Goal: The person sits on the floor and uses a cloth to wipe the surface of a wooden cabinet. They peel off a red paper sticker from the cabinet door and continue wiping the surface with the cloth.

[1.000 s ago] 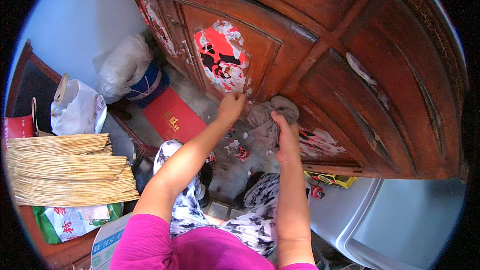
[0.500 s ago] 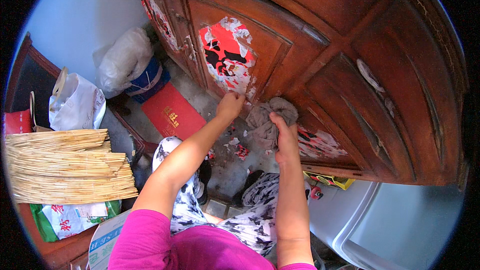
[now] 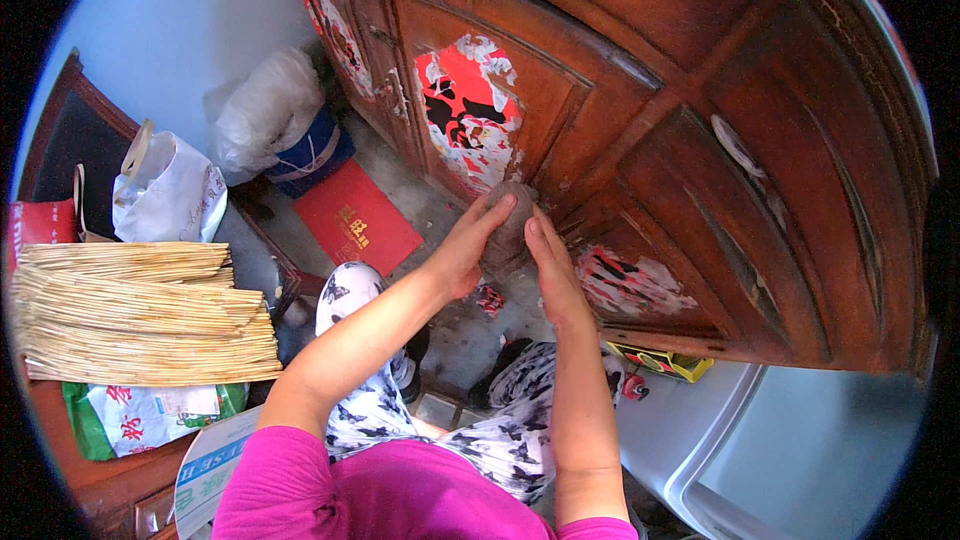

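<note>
A bunched grey-brown cloth (image 3: 513, 215) is squeezed between my two hands. My left hand (image 3: 468, 248) presses it from the left, thumb laid along its side. My right hand (image 3: 557, 275) closes on it from the right with its fingers pointing up. Just beyond the cloth stands a dark wooden panelled door (image 3: 560, 130). A partly peeled red, black and white paper (image 3: 465, 110) clings to its left panel, its edges ragged. Another torn paper patch (image 3: 630, 282) is on the lower right panel, beside my right hand.
On the left, a bundle of thin straw-coloured sticks (image 3: 150, 315) lies near a white bag (image 3: 172, 190). A red flat sheet (image 3: 357, 217) rests on the floor before a blue bucket (image 3: 310, 155). Paper scraps (image 3: 489, 300) lie below my hands. A grey-white tub (image 3: 690, 430) stands right.
My left hand has left the lower edge of the torn paper and joined my right hand on the cloth. The cloth is now bunched tighter between both hands. The view has shifted slightly.
</note>
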Demonstrator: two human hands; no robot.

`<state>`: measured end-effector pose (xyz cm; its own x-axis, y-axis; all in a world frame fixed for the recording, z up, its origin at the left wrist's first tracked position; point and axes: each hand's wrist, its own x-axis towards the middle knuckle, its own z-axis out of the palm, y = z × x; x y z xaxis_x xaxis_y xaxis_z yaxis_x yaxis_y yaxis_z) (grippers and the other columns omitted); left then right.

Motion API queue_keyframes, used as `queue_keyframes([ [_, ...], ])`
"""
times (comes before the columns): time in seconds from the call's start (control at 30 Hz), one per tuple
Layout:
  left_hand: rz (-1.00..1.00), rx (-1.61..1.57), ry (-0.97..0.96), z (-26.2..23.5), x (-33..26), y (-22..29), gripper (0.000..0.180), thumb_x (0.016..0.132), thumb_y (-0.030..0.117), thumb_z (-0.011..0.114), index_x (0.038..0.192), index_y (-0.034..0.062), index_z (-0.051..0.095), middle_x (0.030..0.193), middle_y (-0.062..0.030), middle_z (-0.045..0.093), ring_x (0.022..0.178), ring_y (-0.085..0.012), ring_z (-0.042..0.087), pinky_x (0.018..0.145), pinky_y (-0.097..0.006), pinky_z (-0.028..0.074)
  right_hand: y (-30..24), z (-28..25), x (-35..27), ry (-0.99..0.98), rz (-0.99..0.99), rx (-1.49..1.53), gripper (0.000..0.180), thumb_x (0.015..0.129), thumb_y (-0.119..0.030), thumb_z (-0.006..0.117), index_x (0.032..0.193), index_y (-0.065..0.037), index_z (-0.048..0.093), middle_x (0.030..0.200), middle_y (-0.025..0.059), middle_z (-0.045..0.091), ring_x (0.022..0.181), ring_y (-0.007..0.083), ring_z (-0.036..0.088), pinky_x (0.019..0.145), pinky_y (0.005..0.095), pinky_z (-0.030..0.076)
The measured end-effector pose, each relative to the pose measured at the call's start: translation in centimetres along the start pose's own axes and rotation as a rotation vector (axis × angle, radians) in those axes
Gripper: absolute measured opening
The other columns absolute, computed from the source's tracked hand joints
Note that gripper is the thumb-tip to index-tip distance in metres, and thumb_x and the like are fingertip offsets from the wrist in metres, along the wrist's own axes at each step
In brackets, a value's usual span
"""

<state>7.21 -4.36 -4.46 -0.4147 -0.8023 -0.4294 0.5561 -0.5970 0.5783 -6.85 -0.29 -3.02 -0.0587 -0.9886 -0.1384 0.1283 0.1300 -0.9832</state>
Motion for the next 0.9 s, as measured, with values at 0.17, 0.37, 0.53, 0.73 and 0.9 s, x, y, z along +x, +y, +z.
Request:
queue_keyframes([
  [0.17,0.882,0.642,0.312,2.2,-0.5,2.9,0.048,0.096,0.016,0.074,0.138,0.0022,0.056,0.129,-0.0098,0.064,0.120,-0.0194,0.060,0.105,-0.035,0.047,-0.3,-1.7,0.5,0.131,-0.064,-0.004,0.055,0.106,-0.048,0.054,0.142,-0.007,0.062,0.133,0.0069,0.068,0.116,0.0137,0.061,0.092,0.0297,0.042],
  [0.37,1.620,1.131,0.478,4.2,6.0,7.0,0.065,0.085,0.004,0.073,0.147,0.0083,0.053,0.150,-0.0267,0.038,0.141,-0.0464,0.036,0.120,-0.052,0.028,-0.6,-2.0,0.4,0.248,-0.058,0.137,0.039,0.104,-0.039,0.061,0.128,-0.009,0.068,0.112,0.0003,0.073,0.094,0.0081,0.063,0.077,0.0246,0.041],
  [0.53,1.263,0.868,0.552,-5.9,13.4,-3.0,0.056,0.076,-0.007,0.064,0.130,0.0039,0.053,0.140,-0.0367,0.038,0.128,-0.0583,0.040,0.113,-0.057,0.034,-1.0,-1.4,0.1,0.243,-0.031,0.191,0.036,0.104,-0.036,0.061,0.127,-0.009,0.068,0.110,-0.0003,0.073,0.091,0.0064,0.063,0.073,0.0223,0.040],
  [0.73,0.687,1.375,0.648,-10.7,11.8,-13.3,0.048,0.081,-0.003,0.065,0.127,0.0034,0.051,0.140,-0.0328,0.045,0.127,-0.0540,0.047,0.108,-0.053,0.043,-1.0,-2.5,0.7,0.300,0.033,0.206,0.033,0.104,-0.029,0.061,0.128,-0.007,0.067,0.108,0.0016,0.073,0.088,0.0082,0.065,0.071,0.0230,0.042],
  [0.9,0.216,0.728,0.698,-13.5,10.2,-12.7,0.050,0.089,0.003,0.069,0.136,0.0052,0.054,0.132,-0.0244,0.060,0.123,-0.0416,0.058,0.106,-0.046,0.047,-0.3,-2.0,0.7,0.275,0.109,0.071,0.029,0.103,-0.028,0.064,0.125,-0.011,0.070,0.109,-0.0018,0.073,0.093,0.0056,0.062,0.075,0.0230,0.042],
])
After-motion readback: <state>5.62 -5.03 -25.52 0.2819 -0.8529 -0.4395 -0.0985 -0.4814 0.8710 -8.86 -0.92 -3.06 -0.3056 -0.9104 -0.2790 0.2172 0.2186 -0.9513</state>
